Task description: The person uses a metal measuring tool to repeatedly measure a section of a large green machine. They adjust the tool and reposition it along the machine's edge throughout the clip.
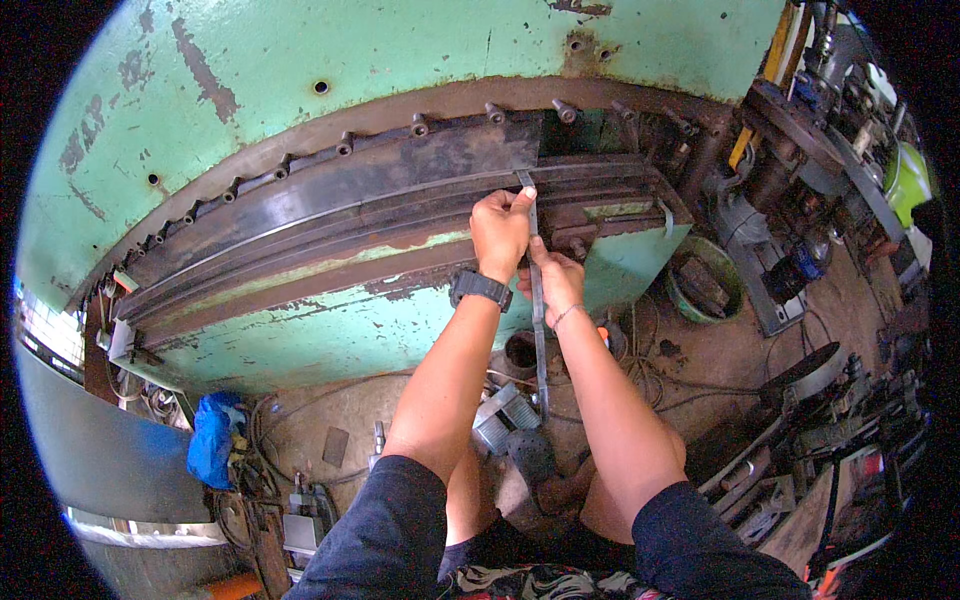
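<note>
A long, narrow flat metal strip point(540, 345) runs from the machine's dark lower die point(400, 215) down toward me, with slight kinks along its length. Its far end lies at the gap under the dark upper blade point(350, 190). My left hand point(500, 232), below which a black watch is strapped, is closed on the strip near that end, thumb pressed along it. Just nearer to me, my right hand point(560, 282) grips the same strip from its right side, its fingers partly hidden. The strip's near end hangs above the floor between my forearms.
A large green machine with chipped paint point(400, 50) fills the far side, a row of bolts point(420, 125) along its blade. A bucket point(705, 280) stands right. Cables, a ribbed grey motor-like unit point(507, 415) and a blue bundle point(215, 440) lie below. Metal equipment point(800, 400) crowds the right.
</note>
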Demonstrator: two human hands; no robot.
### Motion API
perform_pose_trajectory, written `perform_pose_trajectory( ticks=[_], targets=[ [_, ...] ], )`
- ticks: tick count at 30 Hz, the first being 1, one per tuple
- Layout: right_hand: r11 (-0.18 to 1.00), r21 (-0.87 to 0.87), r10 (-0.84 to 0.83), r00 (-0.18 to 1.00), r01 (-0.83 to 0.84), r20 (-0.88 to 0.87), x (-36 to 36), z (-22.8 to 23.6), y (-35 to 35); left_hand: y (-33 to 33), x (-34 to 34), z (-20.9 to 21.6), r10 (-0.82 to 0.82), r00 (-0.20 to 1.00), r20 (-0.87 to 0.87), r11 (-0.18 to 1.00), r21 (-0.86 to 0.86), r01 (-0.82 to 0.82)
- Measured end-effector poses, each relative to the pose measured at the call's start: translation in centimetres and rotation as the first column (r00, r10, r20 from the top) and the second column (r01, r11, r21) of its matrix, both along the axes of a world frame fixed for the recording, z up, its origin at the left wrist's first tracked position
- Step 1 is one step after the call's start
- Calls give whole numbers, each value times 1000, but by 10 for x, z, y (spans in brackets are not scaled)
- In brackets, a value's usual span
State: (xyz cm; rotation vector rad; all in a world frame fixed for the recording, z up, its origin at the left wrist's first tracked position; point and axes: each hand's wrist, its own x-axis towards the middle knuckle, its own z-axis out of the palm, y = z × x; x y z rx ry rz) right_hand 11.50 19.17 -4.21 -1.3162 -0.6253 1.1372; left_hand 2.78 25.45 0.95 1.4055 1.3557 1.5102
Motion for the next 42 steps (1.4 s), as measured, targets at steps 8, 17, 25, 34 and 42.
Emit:
perform_pose_trajectory(
  ticks=[8, 17, 25, 34, 42],
  targets=[
    [996, -87, 28, 999, -25, 39, 1, 14, 4, 7, 1, 1, 30, 1000, 2, 995, -98, -30],
    [985, -170, 25, 999, -19, 38, 3, 30, 10, 7, 11, 12, 140, 989, -43, 967, -208, -146],
    [990, -142, 7, 1000, -5, 13, 5, 26, 11, 5, 17, 7, 138, 990, -30, 984, -114, -141],
    [991, -132, -14, 1000, 16, 15, 2, 24, 9, 11, 16, -3, 154, 986, -70, 987, -36, -156],
    [994, -113, 4, 1000, -1, 24, 6, 23, 10, 11, 19, 0, 141, 987, -82, 985, -87, -148]
  ],
)
